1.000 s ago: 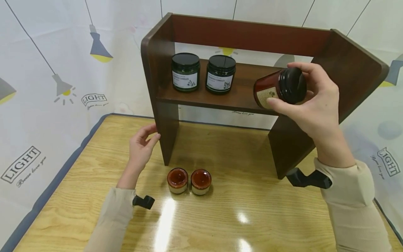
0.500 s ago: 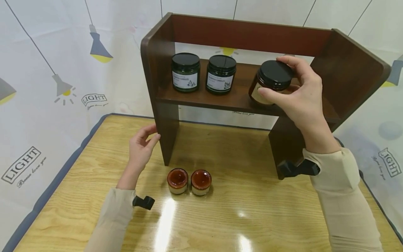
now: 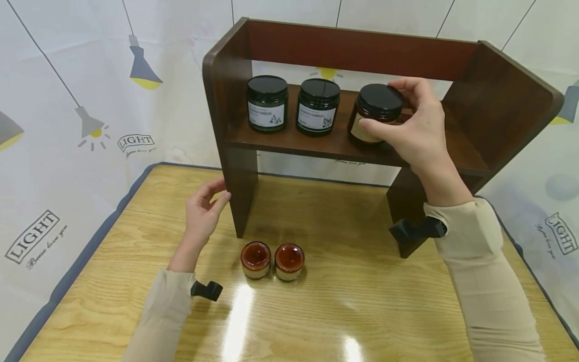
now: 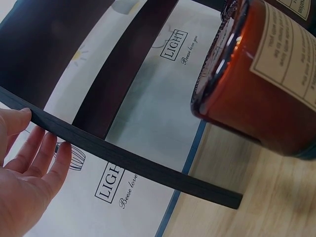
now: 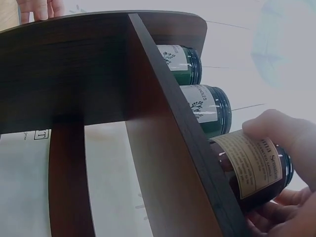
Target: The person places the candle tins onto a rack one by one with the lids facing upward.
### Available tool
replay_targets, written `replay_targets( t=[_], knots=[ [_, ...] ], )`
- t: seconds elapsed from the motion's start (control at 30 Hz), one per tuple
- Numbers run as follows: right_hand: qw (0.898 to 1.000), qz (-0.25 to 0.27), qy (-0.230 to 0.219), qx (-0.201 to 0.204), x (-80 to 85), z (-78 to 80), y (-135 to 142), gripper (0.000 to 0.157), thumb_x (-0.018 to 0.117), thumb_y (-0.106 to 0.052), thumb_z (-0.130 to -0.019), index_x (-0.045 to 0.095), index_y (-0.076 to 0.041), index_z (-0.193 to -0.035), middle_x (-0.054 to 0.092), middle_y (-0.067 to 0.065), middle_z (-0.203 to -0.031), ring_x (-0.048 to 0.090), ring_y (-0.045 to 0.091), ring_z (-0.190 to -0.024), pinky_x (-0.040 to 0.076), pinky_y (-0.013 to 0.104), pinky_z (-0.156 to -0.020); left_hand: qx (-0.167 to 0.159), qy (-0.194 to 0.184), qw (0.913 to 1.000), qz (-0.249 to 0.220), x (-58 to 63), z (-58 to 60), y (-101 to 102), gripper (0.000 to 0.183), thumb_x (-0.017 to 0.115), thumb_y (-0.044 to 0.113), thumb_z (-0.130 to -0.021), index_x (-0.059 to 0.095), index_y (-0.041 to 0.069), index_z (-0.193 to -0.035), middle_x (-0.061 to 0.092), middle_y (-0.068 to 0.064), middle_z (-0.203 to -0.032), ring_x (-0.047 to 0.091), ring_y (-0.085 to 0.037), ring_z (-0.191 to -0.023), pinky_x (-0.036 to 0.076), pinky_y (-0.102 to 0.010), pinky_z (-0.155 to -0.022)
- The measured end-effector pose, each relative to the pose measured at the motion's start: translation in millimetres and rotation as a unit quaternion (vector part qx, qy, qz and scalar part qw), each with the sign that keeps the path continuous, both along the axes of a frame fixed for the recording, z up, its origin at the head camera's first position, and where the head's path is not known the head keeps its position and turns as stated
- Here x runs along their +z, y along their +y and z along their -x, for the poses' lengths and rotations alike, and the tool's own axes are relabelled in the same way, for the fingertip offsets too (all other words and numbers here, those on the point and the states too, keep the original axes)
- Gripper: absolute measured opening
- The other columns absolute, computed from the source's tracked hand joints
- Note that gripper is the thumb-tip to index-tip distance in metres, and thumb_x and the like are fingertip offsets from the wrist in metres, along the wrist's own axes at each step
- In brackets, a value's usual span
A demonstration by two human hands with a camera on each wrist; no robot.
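Observation:
My right hand [image 3: 418,130] grips a dark amber candle jar [image 3: 362,131] with a black lid and a cream label, its thumb on the label side. The jar is upright at the front of the board of a dark wooden shelf [image 3: 312,143]; whether its base touches the board I cannot tell. To its left stand two green candle jars [image 3: 267,113] with black lids and white labels. My left hand [image 3: 203,208] touches the shelf's left side panel, thumb at the front edge, relaxed fingers against the outer face [image 4: 44,153].
Two small amber glass candle jars [image 3: 256,259] stand side by side on the wooden table [image 3: 353,281], before the shelf's left leg. A printed white cloth [image 3: 90,166] hangs around the table. The shelf's right side panel [image 3: 502,110] rises beyond my right hand.
My right hand has carried the amber candle jar left over the shelf, turning it from tilted to upright beside the green jars. The left hand has stayed in place.

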State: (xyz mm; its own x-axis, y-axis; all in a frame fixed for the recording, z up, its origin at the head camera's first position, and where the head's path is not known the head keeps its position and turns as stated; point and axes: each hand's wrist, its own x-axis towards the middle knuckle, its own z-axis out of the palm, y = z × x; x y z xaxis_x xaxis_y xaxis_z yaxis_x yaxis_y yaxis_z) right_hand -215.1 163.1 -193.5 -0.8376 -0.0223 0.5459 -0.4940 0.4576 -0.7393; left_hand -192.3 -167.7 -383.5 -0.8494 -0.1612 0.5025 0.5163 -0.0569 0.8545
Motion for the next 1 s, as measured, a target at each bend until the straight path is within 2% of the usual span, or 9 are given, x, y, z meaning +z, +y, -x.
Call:
replay_targets(
  t=[0.4, 0.63, 1.0],
  knots=[
    [0.999, -0.018, -0.028, 0.007, 0.7, 6.6, -4.2, 0.060, 0.078, -0.004, -0.071, 0.050, -0.005, -0.125, 0.059, 0.009, -0.114, 0.054, 0.011, -0.092, 0.044, 0.018, -0.078, -0.004, -0.003, 1.0000, -0.004, 1.0, -0.1, 0.0, 0.025, 0.057, -0.019, -0.081, 0.060, -0.014, -0.106, 0.066, 0.009, -0.094, 0.060, -0.008, -0.093, 0.051, -0.019, -0.079],
    [0.999, -0.018, -0.041, 0.009, 1.1, 8.6, -5.8, 0.060, 0.076, -0.004, -0.073, 0.049, -0.005, -0.127, 0.058, 0.009, -0.117, 0.054, 0.012, -0.095, 0.045, 0.020, -0.081, -0.002, -0.002, 1.0000, 0.003, 1.4, 0.0, 0.1, 0.025, 0.056, -0.019, -0.081, 0.055, -0.019, -0.106, 0.065, 0.010, -0.094, 0.060, -0.008, -0.094, 0.051, -0.019, -0.078],
    [0.998, -0.004, -0.068, 0.014, -0.1, 9.4, -6.0, 0.060, 0.074, -0.008, -0.077, 0.047, -0.006, -0.130, 0.057, 0.008, -0.121, 0.052, 0.012, -0.096, 0.043, 0.019, -0.081, 0.000, -0.004, 1.0000, 0.000, 1.0, -0.6, -0.4, 0.024, 0.056, -0.019, -0.081, 0.057, -0.018, -0.106, 0.066, 0.009, -0.093, 0.060, -0.008, -0.093, 0.051, -0.019, -0.078]
  ],
)
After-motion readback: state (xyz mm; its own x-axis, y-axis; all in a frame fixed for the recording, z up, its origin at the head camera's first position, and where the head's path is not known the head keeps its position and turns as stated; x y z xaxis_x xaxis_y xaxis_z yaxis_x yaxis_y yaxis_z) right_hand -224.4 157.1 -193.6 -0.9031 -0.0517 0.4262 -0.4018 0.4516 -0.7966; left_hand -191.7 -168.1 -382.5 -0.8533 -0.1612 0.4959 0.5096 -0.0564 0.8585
